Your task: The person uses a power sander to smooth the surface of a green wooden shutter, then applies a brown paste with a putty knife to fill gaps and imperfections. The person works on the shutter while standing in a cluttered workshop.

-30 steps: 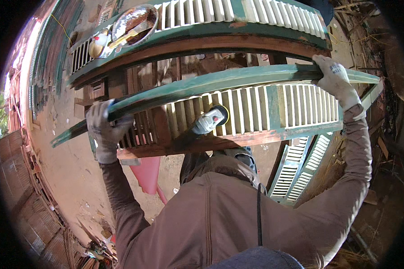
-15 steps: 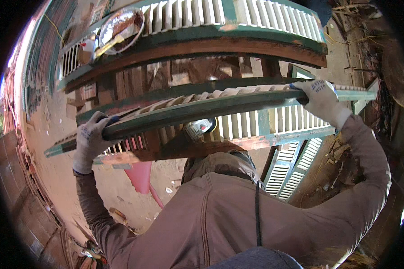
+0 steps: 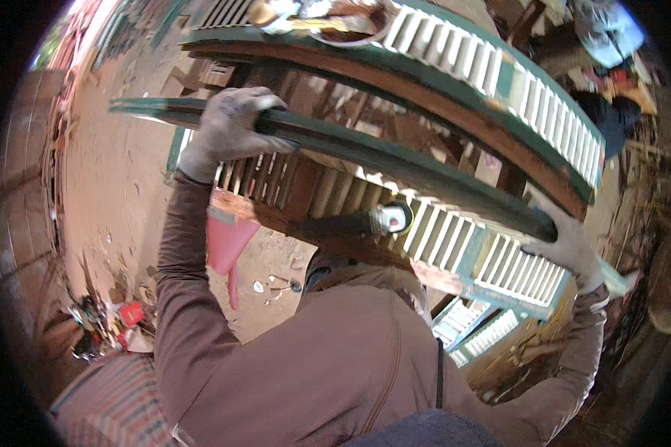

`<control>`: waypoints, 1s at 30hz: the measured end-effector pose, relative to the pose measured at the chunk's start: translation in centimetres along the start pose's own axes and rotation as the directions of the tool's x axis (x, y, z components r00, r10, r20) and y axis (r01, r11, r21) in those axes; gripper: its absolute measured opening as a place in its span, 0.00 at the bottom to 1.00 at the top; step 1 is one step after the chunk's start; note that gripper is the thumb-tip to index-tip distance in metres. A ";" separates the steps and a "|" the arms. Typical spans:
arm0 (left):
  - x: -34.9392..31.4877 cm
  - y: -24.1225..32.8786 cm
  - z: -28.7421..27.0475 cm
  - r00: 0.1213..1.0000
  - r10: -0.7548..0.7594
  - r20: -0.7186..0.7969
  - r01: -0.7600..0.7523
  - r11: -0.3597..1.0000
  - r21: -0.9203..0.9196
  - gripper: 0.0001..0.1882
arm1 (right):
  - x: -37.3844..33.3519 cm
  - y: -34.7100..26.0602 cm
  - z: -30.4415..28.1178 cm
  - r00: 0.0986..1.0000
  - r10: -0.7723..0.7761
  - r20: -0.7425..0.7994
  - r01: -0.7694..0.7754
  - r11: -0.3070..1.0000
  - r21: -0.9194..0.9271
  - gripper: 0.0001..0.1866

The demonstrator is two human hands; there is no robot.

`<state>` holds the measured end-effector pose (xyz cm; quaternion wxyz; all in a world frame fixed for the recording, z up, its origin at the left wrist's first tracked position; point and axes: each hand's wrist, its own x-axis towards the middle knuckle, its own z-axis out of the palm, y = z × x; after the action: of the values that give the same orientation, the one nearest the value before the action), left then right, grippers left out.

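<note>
A green wooden louvred shutter [image 3: 402, 165] is held up nearly edge-on, sloping down from left to right. My gloved left hand [image 3: 235, 128] grips its long edge near the left end, thumb beneath and fingers over the top. Near the other end, my gloved right hand [image 3: 566, 242] is wrapped round the edge, blurred by motion. Just below lies another shutter [image 3: 467, 270] with pale slats and a green frame. On it rests a black and silver power tool [image 3: 392, 219], whose exact kind I cannot make out.
Across from me, another louvred shutter [image 3: 544, 112] carries a round basin [image 3: 384, 30] and a brush [image 3: 328, 24]. A pink plastic piece [image 3: 227, 242] stands below left. More shutters [image 3: 488, 335] lean low at right; clutter [image 3: 108, 324] lies at lower left.
The held shutter has tilted: its left end rose and its right end dropped, both hands moving with it. My view has turned, so the surroundings shift. Both hands keep their grip.
</note>
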<state>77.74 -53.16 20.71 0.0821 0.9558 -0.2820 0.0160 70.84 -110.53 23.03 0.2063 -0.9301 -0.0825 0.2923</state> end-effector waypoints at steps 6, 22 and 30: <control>-1.3 -0.4 0.6 0.991 -0.046 -0.125 0.022 0.982 -0.189 0.20 | 4.7 -2.5 -2.7 0.901 0.205 0.382 -0.219 0.976 -0.008 0.48; 0.7 2.0 1.4 0.969 0.045 -0.244 -0.124 0.941 -0.316 0.23 | 48.5 -17.8 11.7 0.987 0.152 0.044 -0.065 0.138 0.988 0.25; 3.5 2.5 1.7 0.997 -0.072 0.034 0.068 0.543 -0.837 0.30 | 43.8 -10.9 7.7 0.933 0.184 -0.308 0.204 0.435 0.877 0.14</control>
<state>79.33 -57.41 19.67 0.5285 0.8117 -0.2171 -0.1215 101.71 -86.08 -0.33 0.6816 -0.7128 0.1193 0.1146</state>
